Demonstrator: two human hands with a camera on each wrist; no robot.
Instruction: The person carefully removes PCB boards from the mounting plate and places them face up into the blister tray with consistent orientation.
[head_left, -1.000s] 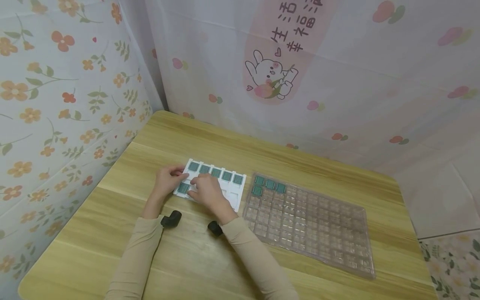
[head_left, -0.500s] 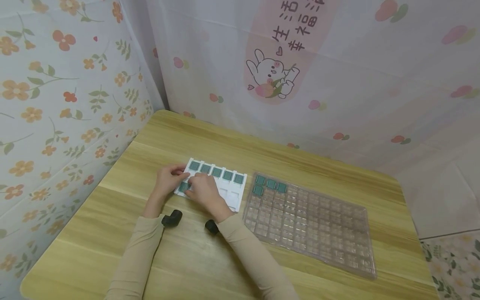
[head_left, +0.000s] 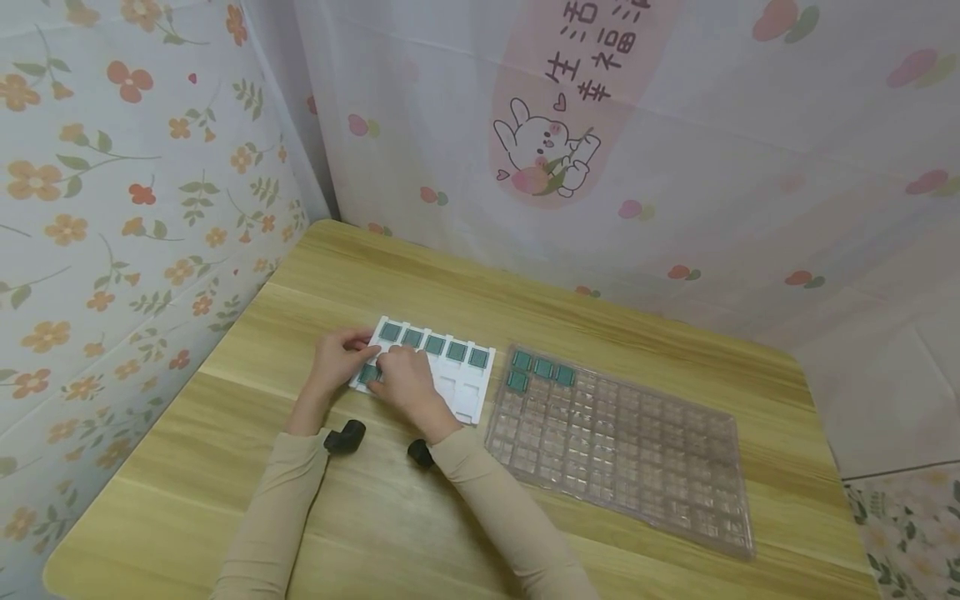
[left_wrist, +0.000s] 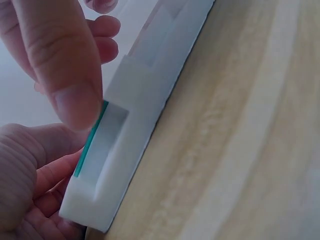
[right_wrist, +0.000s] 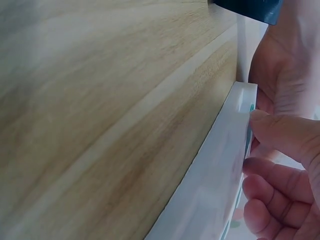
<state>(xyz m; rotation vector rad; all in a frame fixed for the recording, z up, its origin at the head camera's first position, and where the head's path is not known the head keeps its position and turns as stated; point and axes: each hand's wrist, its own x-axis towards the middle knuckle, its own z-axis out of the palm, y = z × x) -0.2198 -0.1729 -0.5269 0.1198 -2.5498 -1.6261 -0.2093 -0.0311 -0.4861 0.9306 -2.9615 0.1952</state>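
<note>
A white slotted tray (head_left: 468,379) lies on the table, several green square chips (head_left: 435,344) along its back row. Another green chip (head_left: 367,375) sits in the front-left slot, partly covered by the right hand. My left hand (head_left: 337,360) grips the tray's left end. My right hand (head_left: 408,379) is over the tray, thumb and index finger at the edges of the front-left chip. In the left wrist view that chip (left_wrist: 91,140) shows as a thin green edge at the slot, the right thumb (left_wrist: 75,100) right on its end. The remaining right fingers (right_wrist: 265,215) are curled.
To the right stands a clear plastic tray (head_left: 622,442) with many small pockets; several green chips (head_left: 543,367) fill its back-left corner. A wooden table (head_left: 390,525) carries both trays. Patterned curtains (head_left: 420,108) hang behind and to the left. Black wrist cameras (head_left: 346,437) are on both wrists.
My right hand has shifted slightly left, over the front-left chip, covering more of it. My left hand stays at the tray's left end. The trays keep their places.
</note>
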